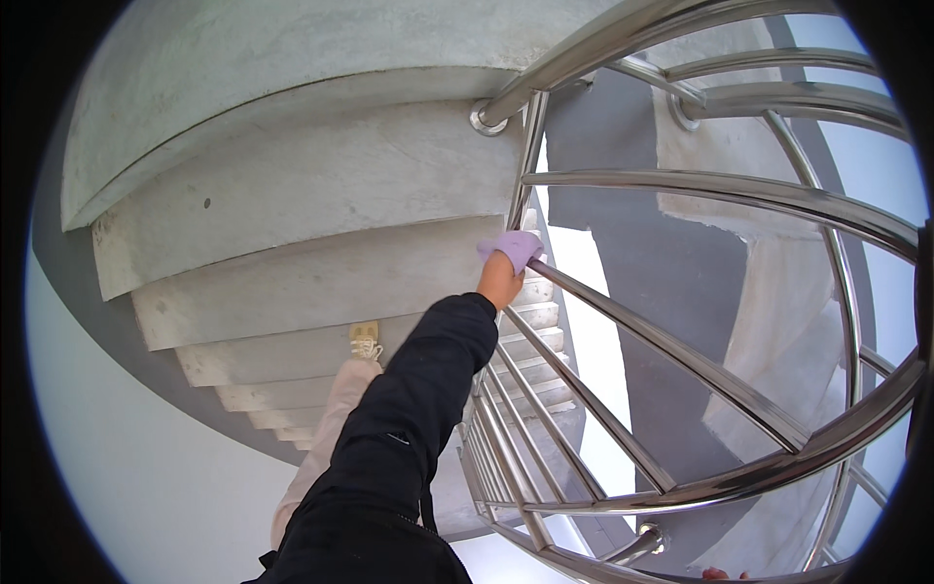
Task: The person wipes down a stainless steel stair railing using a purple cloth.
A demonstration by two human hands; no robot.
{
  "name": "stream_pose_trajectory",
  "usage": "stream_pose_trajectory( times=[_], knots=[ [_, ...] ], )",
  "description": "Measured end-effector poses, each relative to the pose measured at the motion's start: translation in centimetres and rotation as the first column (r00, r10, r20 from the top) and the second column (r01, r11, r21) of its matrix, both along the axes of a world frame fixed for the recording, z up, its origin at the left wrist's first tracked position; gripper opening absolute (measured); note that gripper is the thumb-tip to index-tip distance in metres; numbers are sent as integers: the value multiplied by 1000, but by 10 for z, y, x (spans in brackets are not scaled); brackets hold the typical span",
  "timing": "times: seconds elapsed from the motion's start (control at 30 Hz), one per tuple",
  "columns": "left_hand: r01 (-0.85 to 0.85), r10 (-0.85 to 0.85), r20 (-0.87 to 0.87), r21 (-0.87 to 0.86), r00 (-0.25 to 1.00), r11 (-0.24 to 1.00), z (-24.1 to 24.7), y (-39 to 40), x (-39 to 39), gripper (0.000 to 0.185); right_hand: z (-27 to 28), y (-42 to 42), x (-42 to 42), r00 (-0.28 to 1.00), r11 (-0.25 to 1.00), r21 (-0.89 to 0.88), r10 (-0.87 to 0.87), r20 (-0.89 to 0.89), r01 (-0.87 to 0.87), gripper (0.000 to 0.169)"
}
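My left hand point(502, 279), in a black sleeve, reaches down to the railing and grips a light purple cloth point(516, 247). The cloth is pressed around the metal where a steel baluster point(657, 347) meets the part of the railing close to the stair edge. Only a few fingertips of my right hand point(722, 574) show at the bottom right, at the edge of a steel rail; the rest of it is out of view. How firmly it holds the rail is hidden.
Concrete steps point(314, 171) descend on the left, and a tan shoe point(365, 339) stands on one. The curved steel handrail point(744, 478) and several balusters fill the right side. A gap opens beyond them onto a lower flight point(536, 317). A grey-and-white wall point(117, 409) borders the stairs.
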State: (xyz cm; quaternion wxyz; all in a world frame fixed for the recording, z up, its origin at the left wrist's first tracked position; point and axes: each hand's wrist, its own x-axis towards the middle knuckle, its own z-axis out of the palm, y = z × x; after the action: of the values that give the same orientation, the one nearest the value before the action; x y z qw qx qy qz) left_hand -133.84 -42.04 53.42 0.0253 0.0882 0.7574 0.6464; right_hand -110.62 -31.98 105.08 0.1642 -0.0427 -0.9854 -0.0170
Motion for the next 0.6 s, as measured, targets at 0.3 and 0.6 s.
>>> stream_pose_trajectory(
  times=[0.3, 0.6],
  knots=[
    [-490, 131, 509, 678, 851, 548, 177, -59, -51, 29, -3, -13, 12, 934, 899, -302, -351, -63, 317, 79],
    [-51, 376, -480, 562, 792, 826, 366, 7, -120, 47, -11, -20, 4, 936, 894, -365, -325, -133, 259, 85]
  ],
)
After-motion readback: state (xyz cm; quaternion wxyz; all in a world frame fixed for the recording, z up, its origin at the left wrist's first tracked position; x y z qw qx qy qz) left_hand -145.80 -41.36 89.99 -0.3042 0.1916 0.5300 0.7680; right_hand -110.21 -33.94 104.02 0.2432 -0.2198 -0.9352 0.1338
